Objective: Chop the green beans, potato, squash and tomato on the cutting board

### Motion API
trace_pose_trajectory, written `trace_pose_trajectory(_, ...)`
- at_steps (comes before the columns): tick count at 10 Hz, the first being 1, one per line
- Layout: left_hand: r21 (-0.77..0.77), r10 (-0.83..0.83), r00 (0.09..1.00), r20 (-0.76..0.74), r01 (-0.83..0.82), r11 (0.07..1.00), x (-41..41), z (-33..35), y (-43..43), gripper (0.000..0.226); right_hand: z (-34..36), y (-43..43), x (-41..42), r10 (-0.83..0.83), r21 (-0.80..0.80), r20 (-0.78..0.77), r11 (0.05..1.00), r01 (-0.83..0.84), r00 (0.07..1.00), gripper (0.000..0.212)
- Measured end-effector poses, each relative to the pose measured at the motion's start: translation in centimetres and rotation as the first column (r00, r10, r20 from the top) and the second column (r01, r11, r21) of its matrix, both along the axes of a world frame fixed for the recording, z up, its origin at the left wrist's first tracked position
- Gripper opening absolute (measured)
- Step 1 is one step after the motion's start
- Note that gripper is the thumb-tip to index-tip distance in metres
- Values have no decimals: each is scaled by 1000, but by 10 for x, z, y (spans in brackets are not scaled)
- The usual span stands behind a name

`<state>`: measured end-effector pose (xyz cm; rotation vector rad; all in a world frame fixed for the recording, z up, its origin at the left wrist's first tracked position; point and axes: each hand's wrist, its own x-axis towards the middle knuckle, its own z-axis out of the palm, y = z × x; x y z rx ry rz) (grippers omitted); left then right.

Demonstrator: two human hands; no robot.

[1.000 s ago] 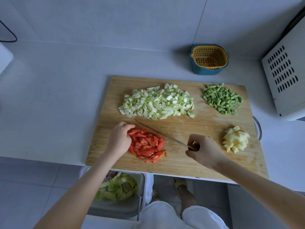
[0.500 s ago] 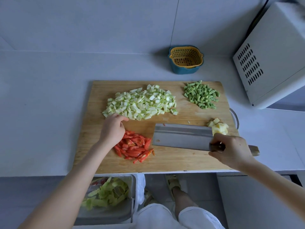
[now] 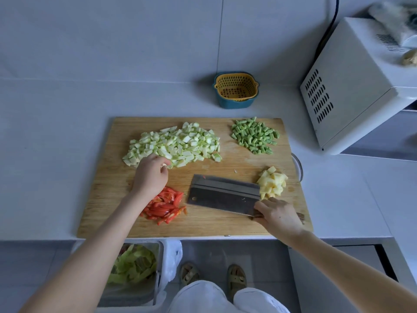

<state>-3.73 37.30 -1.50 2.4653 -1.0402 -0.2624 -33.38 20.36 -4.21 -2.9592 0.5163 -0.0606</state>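
On the wooden cutting board [image 3: 112, 199] lie four heaps: diced pale green squash [image 3: 180, 143] at the back left, chopped green beans [image 3: 253, 135] at the back right, yellow potato cubes [image 3: 272, 184] at the right, and red tomato strips [image 3: 165, 207] at the front. A cleaver [image 3: 223, 195] lies flat between the tomato and the potato. My right hand [image 3: 277, 216] grips its handle near the front right. My left hand [image 3: 151, 175] hovers between the tomato and the squash edge with loosely curled fingers that hold nothing.
A yellow strainer in a blue bowl [image 3: 235, 90] stands behind the board. A white microwave [image 3: 352, 86] fills the right side of the counter. Below the counter edge is a bin [image 3: 133, 267] with green peelings, beside my feet.
The cleaver left the tomato strips, swung right and now lies flat on the board. My left hand lifted off the tomato and moved back toward the squash.
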Motion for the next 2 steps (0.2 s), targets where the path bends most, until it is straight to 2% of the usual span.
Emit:
trace_pose_trajectory(1,-8,3,1000,24,-3,1000,-12,8,-11,21,1,-7,0,96,5,-33,995,-95,995,15)
trace_pose_trajectory(2,-20,61,997,44,-61,998,-23,18,-19,20,8,-18,-2,113,79,-143,992,-102,983,18)
